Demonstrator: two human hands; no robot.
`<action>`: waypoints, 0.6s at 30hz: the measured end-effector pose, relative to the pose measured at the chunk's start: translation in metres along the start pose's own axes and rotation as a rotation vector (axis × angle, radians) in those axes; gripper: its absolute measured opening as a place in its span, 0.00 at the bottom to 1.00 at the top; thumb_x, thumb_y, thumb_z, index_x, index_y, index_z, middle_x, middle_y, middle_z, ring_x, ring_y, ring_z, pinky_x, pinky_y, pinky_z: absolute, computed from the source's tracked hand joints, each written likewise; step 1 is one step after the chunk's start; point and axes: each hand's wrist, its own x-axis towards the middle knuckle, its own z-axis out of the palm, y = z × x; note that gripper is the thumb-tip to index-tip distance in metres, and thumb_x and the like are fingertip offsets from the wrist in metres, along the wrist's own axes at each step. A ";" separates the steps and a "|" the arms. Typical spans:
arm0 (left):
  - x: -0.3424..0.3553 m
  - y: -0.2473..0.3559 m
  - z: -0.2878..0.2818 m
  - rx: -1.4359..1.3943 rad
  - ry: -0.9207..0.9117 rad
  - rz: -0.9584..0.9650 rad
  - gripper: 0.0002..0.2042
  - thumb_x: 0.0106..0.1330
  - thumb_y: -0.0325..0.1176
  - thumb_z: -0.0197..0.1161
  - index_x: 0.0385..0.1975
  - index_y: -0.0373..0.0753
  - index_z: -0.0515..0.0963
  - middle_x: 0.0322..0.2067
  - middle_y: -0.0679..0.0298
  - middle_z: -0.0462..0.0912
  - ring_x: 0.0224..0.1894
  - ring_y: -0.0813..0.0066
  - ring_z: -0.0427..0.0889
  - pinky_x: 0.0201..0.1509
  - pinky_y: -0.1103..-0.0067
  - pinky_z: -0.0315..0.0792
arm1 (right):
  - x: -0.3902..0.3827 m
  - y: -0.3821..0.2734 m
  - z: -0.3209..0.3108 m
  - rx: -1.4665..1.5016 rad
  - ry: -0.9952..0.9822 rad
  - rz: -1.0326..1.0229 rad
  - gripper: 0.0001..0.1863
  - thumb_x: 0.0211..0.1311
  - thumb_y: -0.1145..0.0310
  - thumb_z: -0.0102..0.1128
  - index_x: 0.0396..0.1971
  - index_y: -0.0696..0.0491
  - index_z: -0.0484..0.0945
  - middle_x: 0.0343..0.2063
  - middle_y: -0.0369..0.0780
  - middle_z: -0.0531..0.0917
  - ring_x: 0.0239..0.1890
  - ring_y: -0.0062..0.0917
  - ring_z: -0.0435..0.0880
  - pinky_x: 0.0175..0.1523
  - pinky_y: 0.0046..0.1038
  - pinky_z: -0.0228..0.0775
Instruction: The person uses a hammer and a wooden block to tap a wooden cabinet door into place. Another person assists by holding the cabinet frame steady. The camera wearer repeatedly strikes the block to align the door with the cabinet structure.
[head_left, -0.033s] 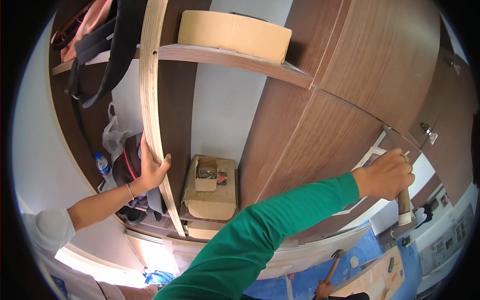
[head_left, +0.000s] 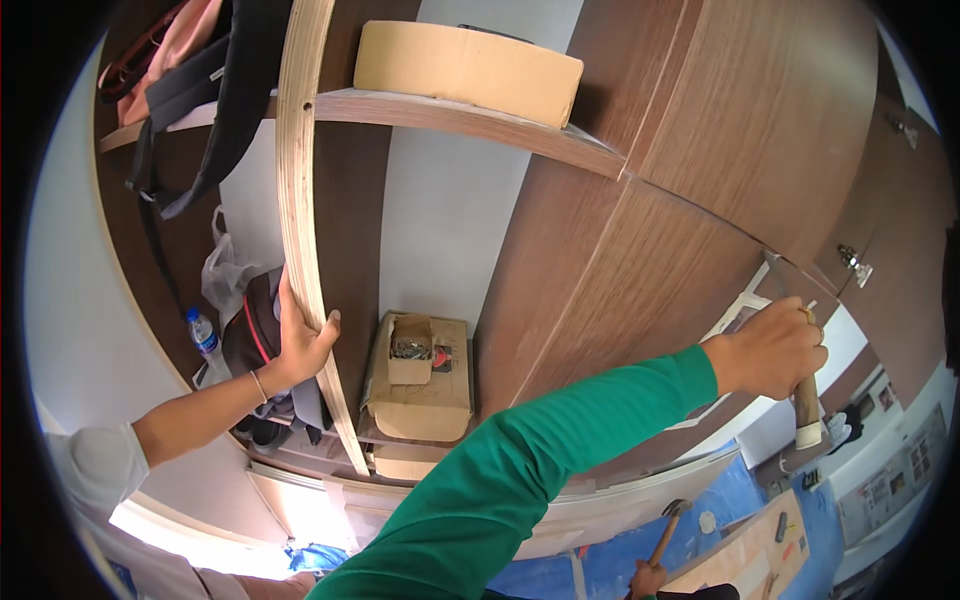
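Note:
My left arm, in a green sleeve, reaches across to the right. My left hand [head_left: 768, 350] is closed around a wooden-handled tool [head_left: 806, 412], whose brown handle and pale butt stick out below the fist; its upper end is mostly hidden. At the lower edge my right hand [head_left: 647, 578] grips a claw hammer [head_left: 666, 535] by its wooden handle, head up. My left hand is beside the lower cabinet panel [head_left: 640, 290]. On the left, another person's hand [head_left: 305, 345] holds a long pale wood strip [head_left: 297, 180] upright before the shelves.
A cardboard box [head_left: 465, 72] sits on the upper shelf [head_left: 470, 120]. Lower down, a small open box of metal pieces [head_left: 410, 350] rests on a larger carton [head_left: 420, 405]. Bags and a water bottle [head_left: 203, 332] lie at left. Blue sheeting [head_left: 725, 500] covers the floor below.

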 end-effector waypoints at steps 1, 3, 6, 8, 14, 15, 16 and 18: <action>-0.001 0.000 0.001 -0.009 0.003 -0.005 0.10 0.42 0.34 0.77 0.21 0.44 0.80 0.24 0.63 0.81 0.31 0.60 0.81 0.43 0.68 0.68 | -0.004 0.002 0.001 -0.031 0.030 -0.001 0.27 0.70 0.47 0.63 0.44 0.62 0.87 0.38 0.55 0.90 0.43 0.57 0.87 0.49 0.52 0.76; -0.003 -0.002 0.004 -0.012 0.002 -0.004 0.10 0.42 0.33 0.77 0.21 0.44 0.80 0.25 0.63 0.81 0.31 0.60 0.81 0.44 0.68 0.68 | -0.008 0.006 0.003 -0.075 0.019 0.016 0.26 0.71 0.50 0.62 0.44 0.62 0.87 0.39 0.56 0.90 0.43 0.58 0.86 0.49 0.52 0.76; -0.003 -0.003 0.006 -0.012 0.006 0.006 0.10 0.42 0.33 0.77 0.21 0.44 0.80 0.25 0.64 0.81 0.32 0.60 0.81 0.44 0.68 0.68 | -0.009 0.012 0.007 -0.217 -0.038 -0.110 0.23 0.72 0.54 0.62 0.46 0.62 0.86 0.39 0.55 0.90 0.41 0.55 0.87 0.49 0.50 0.78; -0.002 -0.003 0.003 -0.019 0.006 0.011 0.10 0.43 0.33 0.76 0.21 0.44 0.80 0.25 0.64 0.81 0.32 0.60 0.81 0.44 0.67 0.68 | -0.008 0.011 0.010 -0.459 0.004 -0.430 0.21 0.72 0.56 0.64 0.48 0.61 0.86 0.39 0.53 0.91 0.40 0.51 0.88 0.48 0.49 0.79; 0.000 0.002 -0.011 -0.030 0.001 0.010 0.09 0.44 0.31 0.73 0.22 0.44 0.79 0.26 0.64 0.80 0.34 0.61 0.82 0.46 0.65 0.70 | -0.040 -0.066 -0.002 0.602 0.080 0.268 0.14 0.58 0.67 0.73 0.25 0.62 0.81 0.14 0.39 0.78 0.17 0.24 0.80 0.25 0.32 0.71; 0.000 0.003 -0.011 -0.026 -0.012 0.001 0.08 0.44 0.31 0.73 0.22 0.44 0.78 0.27 0.64 0.80 0.34 0.61 0.82 0.47 0.65 0.70 | -0.051 -0.087 -0.013 0.680 0.049 0.232 0.14 0.59 0.67 0.72 0.24 0.62 0.80 0.14 0.38 0.77 0.16 0.24 0.79 0.23 0.33 0.70; 0.000 0.003 -0.010 -0.017 -0.031 -0.006 0.08 0.44 0.31 0.72 0.22 0.44 0.78 0.27 0.64 0.80 0.35 0.61 0.82 0.47 0.65 0.70 | -0.054 -0.111 -0.026 0.758 0.006 0.215 0.14 0.60 0.67 0.71 0.24 0.61 0.78 0.14 0.38 0.77 0.14 0.25 0.78 0.21 0.33 0.69; 0.002 0.003 -0.005 0.004 -0.034 0.007 0.08 0.45 0.30 0.72 0.22 0.44 0.78 0.27 0.64 0.79 0.35 0.61 0.82 0.47 0.64 0.71 | -0.063 -0.159 -0.054 0.765 0.017 0.158 0.14 0.62 0.66 0.70 0.25 0.61 0.78 0.14 0.38 0.77 0.13 0.24 0.77 0.19 0.32 0.68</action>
